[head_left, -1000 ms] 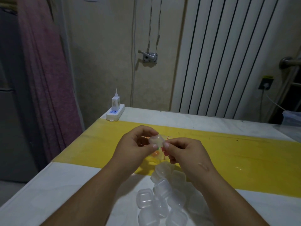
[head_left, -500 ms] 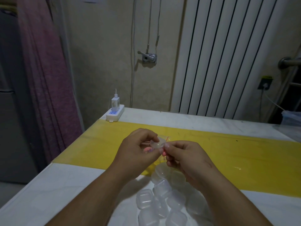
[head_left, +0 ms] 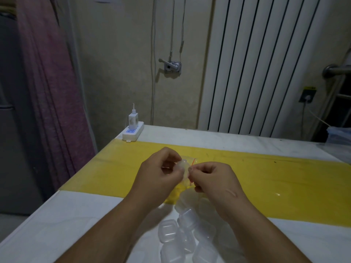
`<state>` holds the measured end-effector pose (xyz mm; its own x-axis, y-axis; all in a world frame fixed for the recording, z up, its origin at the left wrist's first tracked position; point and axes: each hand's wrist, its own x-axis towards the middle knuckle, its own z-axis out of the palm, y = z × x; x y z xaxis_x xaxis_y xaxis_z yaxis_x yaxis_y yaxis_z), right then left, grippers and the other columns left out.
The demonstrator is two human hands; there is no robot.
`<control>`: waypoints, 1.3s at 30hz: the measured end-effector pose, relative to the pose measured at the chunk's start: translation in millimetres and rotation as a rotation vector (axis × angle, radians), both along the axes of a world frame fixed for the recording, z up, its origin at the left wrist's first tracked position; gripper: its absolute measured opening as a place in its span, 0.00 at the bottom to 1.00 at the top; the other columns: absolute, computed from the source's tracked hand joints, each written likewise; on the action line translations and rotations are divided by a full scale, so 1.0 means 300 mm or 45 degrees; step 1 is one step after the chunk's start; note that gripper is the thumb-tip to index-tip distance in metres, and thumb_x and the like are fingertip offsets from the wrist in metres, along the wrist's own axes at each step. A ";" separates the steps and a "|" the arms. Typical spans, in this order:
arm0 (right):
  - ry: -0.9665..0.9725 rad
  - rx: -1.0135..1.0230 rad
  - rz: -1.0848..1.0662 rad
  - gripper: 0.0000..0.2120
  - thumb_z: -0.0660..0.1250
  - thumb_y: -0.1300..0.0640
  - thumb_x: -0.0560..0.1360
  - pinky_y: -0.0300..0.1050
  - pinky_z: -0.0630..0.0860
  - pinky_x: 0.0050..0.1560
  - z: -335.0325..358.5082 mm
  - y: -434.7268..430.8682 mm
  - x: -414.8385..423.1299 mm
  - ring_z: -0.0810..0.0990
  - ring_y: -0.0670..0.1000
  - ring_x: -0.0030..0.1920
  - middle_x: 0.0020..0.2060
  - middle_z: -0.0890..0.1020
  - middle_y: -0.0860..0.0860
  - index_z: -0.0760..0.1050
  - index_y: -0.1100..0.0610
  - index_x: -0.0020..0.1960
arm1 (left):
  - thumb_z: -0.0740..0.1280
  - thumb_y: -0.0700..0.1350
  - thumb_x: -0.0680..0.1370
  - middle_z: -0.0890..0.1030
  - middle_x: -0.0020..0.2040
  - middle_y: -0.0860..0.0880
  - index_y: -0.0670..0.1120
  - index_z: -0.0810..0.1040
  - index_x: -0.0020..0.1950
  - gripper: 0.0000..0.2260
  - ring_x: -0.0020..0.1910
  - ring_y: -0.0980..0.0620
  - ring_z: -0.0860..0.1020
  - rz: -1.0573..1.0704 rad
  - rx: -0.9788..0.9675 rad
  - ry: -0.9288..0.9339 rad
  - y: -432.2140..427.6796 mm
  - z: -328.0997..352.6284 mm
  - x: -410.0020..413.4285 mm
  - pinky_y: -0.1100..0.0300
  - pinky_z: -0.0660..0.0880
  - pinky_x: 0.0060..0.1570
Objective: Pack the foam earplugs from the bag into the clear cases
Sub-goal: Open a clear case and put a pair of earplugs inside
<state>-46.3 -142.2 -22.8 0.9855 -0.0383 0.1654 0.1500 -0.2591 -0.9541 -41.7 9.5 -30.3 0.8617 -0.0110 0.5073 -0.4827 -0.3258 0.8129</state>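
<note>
My left hand (head_left: 159, 173) and my right hand (head_left: 212, 179) meet above the yellow strip and together pinch one small clear case (head_left: 184, 168) between their fingertips. Whether the case holds an earplug I cannot tell. Under the hands lies a clear bag with a red zip line (head_left: 192, 164) and yellow foam earplugs (head_left: 176, 194) showing through it, mostly hidden by my left wrist. A heap of several clear cases (head_left: 182, 230) lies on the white table (head_left: 57, 224) just in front of me, between my forearms.
A yellow band (head_left: 284, 179) crosses the table. A white power strip with a charger (head_left: 133, 130) sits at the far left corner. A clear plastic bin (head_left: 340, 137) stands at the far right edge. A radiator and a wall close the back.
Both hands have sunk slightly toward the table while keeping hold of the small case; the orange tint seen under my left fingers is no longer visible.
</note>
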 end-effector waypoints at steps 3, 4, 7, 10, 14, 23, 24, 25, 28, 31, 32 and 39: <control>0.016 -0.008 -0.019 0.08 0.69 0.60 0.71 0.47 0.73 0.35 -0.006 -0.005 0.003 0.73 0.46 0.25 0.26 0.77 0.52 0.81 0.63 0.35 | 0.68 0.42 0.78 0.81 0.38 0.51 0.52 0.78 0.46 0.05 0.36 0.53 0.78 -0.022 -0.165 0.079 0.008 0.005 0.009 0.57 0.76 0.35; 0.032 0.004 -0.011 0.08 0.69 0.61 0.71 0.47 0.73 0.35 -0.006 -0.008 0.005 0.73 0.46 0.25 0.27 0.76 0.52 0.81 0.63 0.36 | 0.65 0.41 0.79 0.81 0.39 0.49 0.54 0.78 0.48 0.08 0.36 0.52 0.79 -0.032 -0.224 0.127 0.011 0.005 0.012 0.56 0.76 0.35; 0.065 0.057 0.030 0.06 0.69 0.64 0.71 0.47 0.73 0.35 0.004 -0.019 0.007 0.72 0.48 0.27 0.26 0.76 0.52 0.82 0.64 0.37 | 0.56 0.31 0.79 0.81 0.44 0.43 0.50 0.81 0.48 0.18 0.36 0.55 0.80 -0.060 -0.337 0.237 0.024 0.013 0.012 0.62 0.77 0.34; 0.079 0.099 0.048 0.06 0.69 0.65 0.72 0.44 0.75 0.35 0.006 -0.024 0.008 0.73 0.49 0.29 0.28 0.78 0.52 0.84 0.61 0.37 | 0.58 0.28 0.77 0.80 0.46 0.42 0.44 0.83 0.45 0.17 0.37 0.55 0.81 -0.139 -0.311 0.299 0.022 0.026 0.001 0.62 0.79 0.37; 0.087 0.184 0.110 0.09 0.70 0.66 0.72 0.44 0.75 0.36 0.010 -0.025 0.000 0.74 0.50 0.31 0.30 0.79 0.55 0.84 0.57 0.37 | 0.75 0.32 0.69 0.83 0.46 0.48 0.48 0.81 0.49 0.14 0.42 0.54 0.81 -0.160 -0.164 0.307 0.031 0.016 0.001 0.59 0.81 0.44; -0.084 0.166 -0.104 0.03 0.74 0.64 0.71 0.51 0.83 0.42 0.022 -0.031 0.002 0.81 0.51 0.32 0.31 0.84 0.53 0.84 0.57 0.40 | 0.78 0.34 0.66 0.84 0.43 0.49 0.50 0.82 0.48 0.15 0.39 0.59 0.80 -0.063 -0.050 0.321 0.029 0.019 0.001 0.64 0.77 0.44; -0.127 0.168 -0.133 0.02 0.74 0.63 0.71 0.51 0.83 0.42 0.027 -0.032 0.001 0.83 0.51 0.33 0.32 0.84 0.53 0.83 0.57 0.41 | 0.78 0.35 0.66 0.83 0.43 0.50 0.50 0.82 0.48 0.15 0.38 0.59 0.80 -0.039 -0.032 0.321 0.023 0.017 0.001 0.65 0.77 0.42; -0.152 0.187 -0.128 0.02 0.74 0.62 0.71 0.51 0.84 0.42 0.033 -0.030 -0.003 0.84 0.52 0.34 0.34 0.85 0.53 0.83 0.57 0.41 | 0.79 0.36 0.66 0.83 0.43 0.50 0.51 0.82 0.47 0.15 0.38 0.59 0.80 -0.018 -0.025 0.320 0.019 0.015 0.001 0.65 0.77 0.41; -0.179 0.159 -0.061 0.01 0.74 0.60 0.72 0.50 0.83 0.43 0.037 -0.016 -0.016 0.85 0.50 0.37 0.35 0.86 0.52 0.83 0.56 0.43 | 0.80 0.39 0.65 0.83 0.42 0.52 0.51 0.82 0.47 0.16 0.38 0.58 0.80 0.004 -0.022 0.320 0.014 0.013 0.001 0.67 0.77 0.40; -0.261 -0.095 -0.107 0.02 0.74 0.56 0.71 0.47 0.81 0.42 0.024 -0.012 -0.012 0.84 0.45 0.38 0.35 0.85 0.46 0.84 0.50 0.43 | 0.80 0.38 0.65 0.83 0.43 0.51 0.50 0.82 0.48 0.16 0.40 0.56 0.80 -0.022 -0.019 0.331 0.009 0.017 -0.006 0.67 0.77 0.39; -0.290 -0.131 -0.114 0.03 0.75 0.57 0.71 0.45 0.80 0.42 0.021 -0.012 -0.011 0.84 0.44 0.39 0.35 0.85 0.45 0.84 0.49 0.42 | 0.80 0.38 0.64 0.83 0.43 0.52 0.49 0.82 0.48 0.15 0.41 0.56 0.81 -0.028 -0.023 0.328 0.006 0.018 -0.007 0.66 0.77 0.40; -0.367 -0.257 -0.117 0.10 0.73 0.57 0.72 0.33 0.73 0.37 0.011 -0.011 -0.010 0.80 0.40 0.38 0.36 0.83 0.38 0.79 0.42 0.39 | 0.79 0.37 0.65 0.84 0.42 0.56 0.49 0.83 0.46 0.14 0.42 0.57 0.82 -0.086 -0.083 0.342 0.006 0.028 -0.018 0.63 0.79 0.42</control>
<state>-49.3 -145.5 -19.6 0.8912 -0.0630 0.4492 0.3727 -0.4627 -0.8044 -47.2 11.2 -21.8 0.9637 -0.0482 0.2626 -0.2663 -0.2430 0.9328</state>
